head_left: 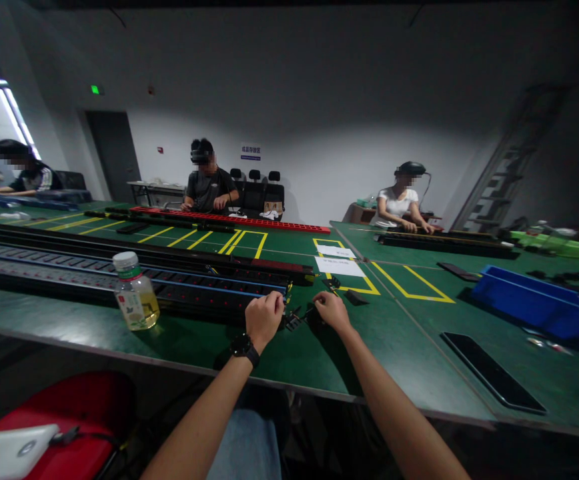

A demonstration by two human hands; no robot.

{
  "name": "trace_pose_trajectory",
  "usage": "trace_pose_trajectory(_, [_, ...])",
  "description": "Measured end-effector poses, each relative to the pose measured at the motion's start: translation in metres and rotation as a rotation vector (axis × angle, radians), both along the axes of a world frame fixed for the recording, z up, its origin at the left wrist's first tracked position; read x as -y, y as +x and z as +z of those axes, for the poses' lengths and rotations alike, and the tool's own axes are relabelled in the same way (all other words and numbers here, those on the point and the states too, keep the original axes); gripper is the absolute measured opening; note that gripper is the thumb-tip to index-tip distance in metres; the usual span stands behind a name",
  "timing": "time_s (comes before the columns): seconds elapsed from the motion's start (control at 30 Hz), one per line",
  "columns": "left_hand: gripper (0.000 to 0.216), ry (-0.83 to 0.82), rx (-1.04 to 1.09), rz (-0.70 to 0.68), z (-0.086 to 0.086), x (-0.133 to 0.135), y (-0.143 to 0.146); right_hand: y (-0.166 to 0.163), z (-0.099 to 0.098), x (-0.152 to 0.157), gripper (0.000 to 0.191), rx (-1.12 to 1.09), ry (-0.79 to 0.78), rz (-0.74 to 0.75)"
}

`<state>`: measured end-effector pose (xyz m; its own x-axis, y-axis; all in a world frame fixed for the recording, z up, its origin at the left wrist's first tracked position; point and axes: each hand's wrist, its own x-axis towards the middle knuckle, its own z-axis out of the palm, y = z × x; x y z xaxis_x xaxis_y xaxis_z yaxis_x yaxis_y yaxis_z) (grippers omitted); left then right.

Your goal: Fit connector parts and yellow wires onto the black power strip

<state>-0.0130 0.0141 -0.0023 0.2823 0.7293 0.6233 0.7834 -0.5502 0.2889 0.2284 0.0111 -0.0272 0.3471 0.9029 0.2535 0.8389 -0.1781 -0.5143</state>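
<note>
My left hand (264,319), with a black watch on the wrist, rests closed at the right end of a long black slotted panel (204,297). Its fingers are curled, and what lies in them is hidden. Just right of that end is a small black slotted piece (293,321). My right hand (332,310) is closed in a pinch at its right, by a thin dark thing too small to name that points toward the black piece. Past the right hand lie a dark flat piece (357,297) and a small black part (331,284).
A drink bottle (137,293) stands at the panel's front edge. White paper sheets (339,267), a blue bin (534,300) and a dark tablet-like slab (492,370) lie on the green table (399,347). Several people sit at far tables. A red stool (79,407) is below left.
</note>
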Motion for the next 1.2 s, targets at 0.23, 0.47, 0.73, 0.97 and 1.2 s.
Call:
trace_pose_trajectory(0.23, [0.023,-0.037,-0.002,-0.005,0.0044,0.0029,-0.0004,-0.0009,0.0024,0.001,0.025,0.009,-0.013,-0.01])
trace_pose_trajectory(0.47, [0.023,-0.06,-0.015,0.002,0.0042,0.0027,-0.0001,-0.0003,0.0006,0.0003,0.025,0.008,-0.006,-0.01])
trace_pose_trajectory(0.73, [0.024,-0.055,-0.015,-0.011,0.0037,0.0023,-0.0007,0.0003,0.0004,0.0,0.024,0.009,-0.009,-0.003])
trace_pose_trajectory(0.97, [0.022,-0.025,-0.012,0.001,-0.0002,0.0002,0.0003,0.0019,-0.0038,-0.0017,0.024,0.008,0.012,-0.004])
trace_pose_trajectory(1.2, [0.021,0.008,-0.004,-0.006,-0.0022,-0.001,0.0004,0.0021,-0.0035,-0.0019,0.024,0.012,0.008,-0.004])
